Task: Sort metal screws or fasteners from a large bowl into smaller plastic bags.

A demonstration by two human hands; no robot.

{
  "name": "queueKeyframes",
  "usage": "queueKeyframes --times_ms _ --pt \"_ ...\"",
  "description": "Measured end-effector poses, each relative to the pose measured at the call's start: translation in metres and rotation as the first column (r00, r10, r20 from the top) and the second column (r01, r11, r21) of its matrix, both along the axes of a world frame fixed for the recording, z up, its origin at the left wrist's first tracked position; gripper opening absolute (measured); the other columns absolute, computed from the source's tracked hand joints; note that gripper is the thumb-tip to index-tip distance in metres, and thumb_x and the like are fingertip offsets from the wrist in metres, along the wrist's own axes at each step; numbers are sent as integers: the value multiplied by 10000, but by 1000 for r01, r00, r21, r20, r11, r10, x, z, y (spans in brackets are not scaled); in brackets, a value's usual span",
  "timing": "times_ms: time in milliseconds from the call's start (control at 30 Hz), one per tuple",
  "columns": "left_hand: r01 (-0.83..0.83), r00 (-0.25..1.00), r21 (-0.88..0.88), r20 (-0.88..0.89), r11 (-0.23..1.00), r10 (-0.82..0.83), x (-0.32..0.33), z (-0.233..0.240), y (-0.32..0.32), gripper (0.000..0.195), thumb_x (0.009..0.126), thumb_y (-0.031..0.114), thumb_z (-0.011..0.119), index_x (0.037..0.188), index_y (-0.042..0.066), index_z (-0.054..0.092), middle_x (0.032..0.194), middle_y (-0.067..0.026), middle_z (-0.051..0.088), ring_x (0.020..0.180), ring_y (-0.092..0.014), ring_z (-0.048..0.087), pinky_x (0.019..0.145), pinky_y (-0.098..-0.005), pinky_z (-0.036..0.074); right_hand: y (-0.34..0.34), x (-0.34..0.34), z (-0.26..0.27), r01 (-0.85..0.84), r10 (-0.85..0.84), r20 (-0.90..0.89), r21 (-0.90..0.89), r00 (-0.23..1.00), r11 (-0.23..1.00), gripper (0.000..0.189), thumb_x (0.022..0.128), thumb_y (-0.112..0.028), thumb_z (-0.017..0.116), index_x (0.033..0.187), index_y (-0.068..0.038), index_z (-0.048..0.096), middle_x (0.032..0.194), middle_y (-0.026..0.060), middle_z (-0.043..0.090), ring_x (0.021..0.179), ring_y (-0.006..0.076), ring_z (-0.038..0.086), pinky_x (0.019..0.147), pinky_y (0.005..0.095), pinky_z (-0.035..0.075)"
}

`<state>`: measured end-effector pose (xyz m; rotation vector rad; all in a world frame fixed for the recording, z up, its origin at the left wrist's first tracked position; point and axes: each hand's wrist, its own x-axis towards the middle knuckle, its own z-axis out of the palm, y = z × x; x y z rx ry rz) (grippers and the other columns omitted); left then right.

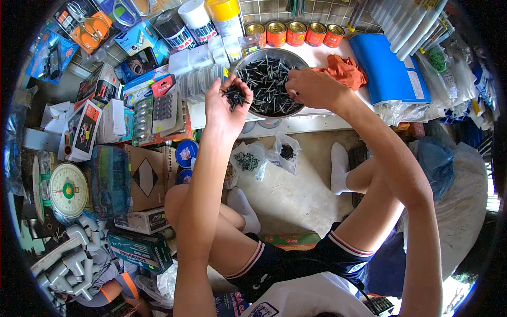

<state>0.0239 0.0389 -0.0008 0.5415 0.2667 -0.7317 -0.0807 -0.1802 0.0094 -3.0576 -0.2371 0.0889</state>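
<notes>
A round metal bowl [303, 59] full of dark screws [269, 85] stands on the white shelf before me. My left hand [227, 103] is palm up at the bowl's left rim, cupped around a small pile of black screws [234, 98]. Over the bowl's right side reaches my right hand [313, 88], its fingers bent down at the screws; whether it pinches any is hidden. On the floor below, an open plastic bag holds greenish screws [246, 161], and another bag beside it holds black ones [286, 151].
Small red cans [296, 33] line the back, near spray cans [194, 20] and clear plastic boxes [198, 59]. An orange cloth [344, 71] and a blue folder [384, 67] lie at right. A dial scale [69, 190] and cartons [144, 178] stand at left. Another person's arm [111, 291] shows lower left.
</notes>
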Motion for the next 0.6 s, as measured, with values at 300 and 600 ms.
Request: queueKeyframes --times_ms 300,600 --pt "3 1000 -21 -3 1000 -3 -1 2 0 363 1077 276 389 1017 -35 565 940 -147 588 856 -242 579 785 -380 541 9 8 -16 -199 178 185 104 967 974 90 877 -136 628 932 -77 668 932 79 655 1011 278 598 898 407 494" --pt "11 1000 -8 0 1000 -11 1 2 2 374 1080 283 371 1029 -30 567 958 -147 580 867 -237 573 786 -379 538 7 3 -16 -266 306 267 -174 914 948 157 854 -149 605 996 -136 672 1097 5 613 1105 202 558 919 373 487"
